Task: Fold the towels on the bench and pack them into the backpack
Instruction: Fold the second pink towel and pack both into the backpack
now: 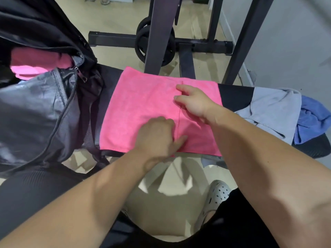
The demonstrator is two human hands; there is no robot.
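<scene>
A pink towel (143, 108) lies flat across the black bench (232, 94), with a hem running front to back near its right side. My left hand (157, 135) has its fingers curled at the near end of that hem and its thumb lying along it, pinching the towel's edge. My right hand (195, 102) rests on the towel further back, its fingertips reaching the same hem. The black backpack (35, 108) stands open at the left end of the bench, and another pink towel (35, 63) shows inside it.
A crumpled grey towel (272, 108) and a blue towel (313, 120) lie at the bench's right end. Behind the bench stand dark rack uprights (157, 33) and weight plates (154, 45) on the floor. My foot in a grey clog (215, 196) is below the bench.
</scene>
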